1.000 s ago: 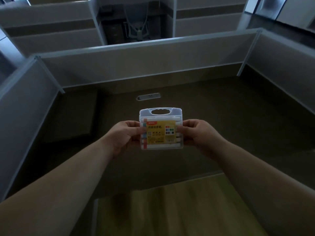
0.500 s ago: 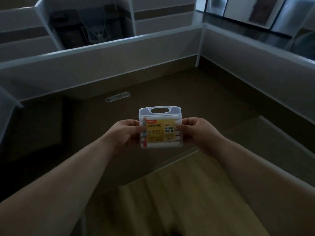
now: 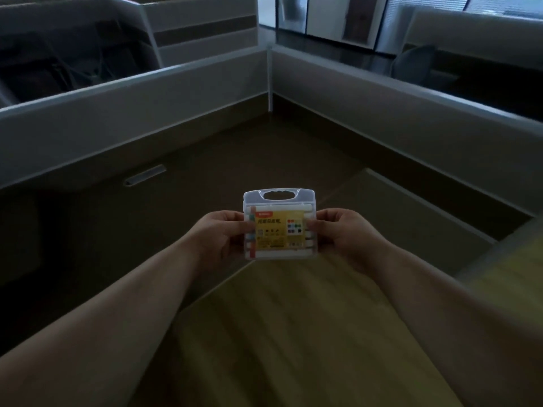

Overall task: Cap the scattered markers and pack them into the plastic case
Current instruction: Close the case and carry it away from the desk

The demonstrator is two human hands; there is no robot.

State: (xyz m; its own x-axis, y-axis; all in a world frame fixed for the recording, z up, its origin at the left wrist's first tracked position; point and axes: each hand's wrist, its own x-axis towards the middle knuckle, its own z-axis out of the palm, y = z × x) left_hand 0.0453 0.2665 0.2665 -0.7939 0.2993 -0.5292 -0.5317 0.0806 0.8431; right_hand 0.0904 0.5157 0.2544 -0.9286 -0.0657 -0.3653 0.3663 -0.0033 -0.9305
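Since a second ago your view has swung to the right: the corner post [image 3: 269, 80] of the grey cubicle partitions [image 3: 132, 113], which stood far off to your right, now rises straight beyond your hands, and the slot-shaped cable grommet [image 3: 144, 175] has slid away to the left. The clear plastic case with a moulded carry handle and a yellow label [image 3: 279, 226] has not shifted in your grip. Your left hand [image 3: 221, 235] pinches its left edge, thumb laid over the front, and your right hand [image 3: 340, 233] clamps its right edge the same way, so both hands are closed on the case. It hangs upright, handle away from you, above the near edge of the dark counter [image 3: 205, 177]. White-barrelled markers with coloured ends [image 3: 276, 253] lie stacked inside it, lid shut. Below your wrists runs light wooden flooring [image 3: 293, 333]. A raised counter section [image 3: 411, 218] sits just right of your right hand. Nothing lies between your hands and the counter surface.
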